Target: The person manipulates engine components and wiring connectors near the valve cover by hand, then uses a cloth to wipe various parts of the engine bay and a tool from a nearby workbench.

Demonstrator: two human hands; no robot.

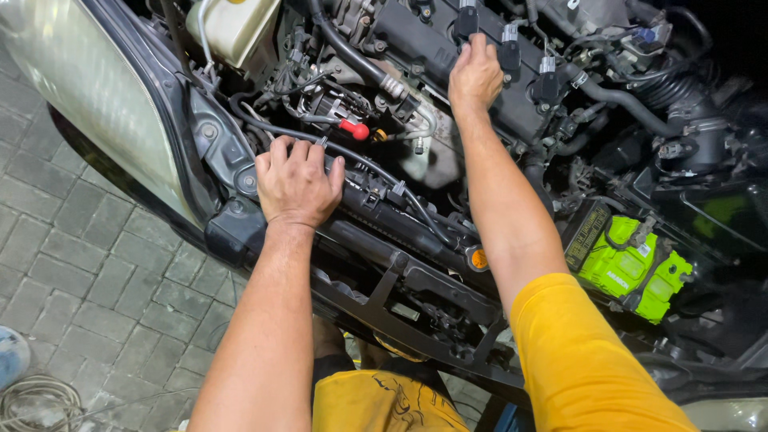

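Note:
I look down into a car's open engine bay. My left hand (296, 182) rests palm down on the black front crossmember (384, 210), fingers spread over its edge. My right hand (475, 76) reaches further in, fingers closed around a black ignition coil (466, 20) on top of the engine cover (436, 48). Two more coils (528, 68) stand in a row to its right. A red-tipped dipstick handle (354, 129) sits between my two hands.
A white coolant reservoir (232, 28) stands at the upper left beside the pale fender (96, 88). A battery with a bright green cover (632, 268) lies at the right. Black hoses (632, 104) cross the upper right. Grey paving (88, 280) and a coiled cable (36, 404) are at the left.

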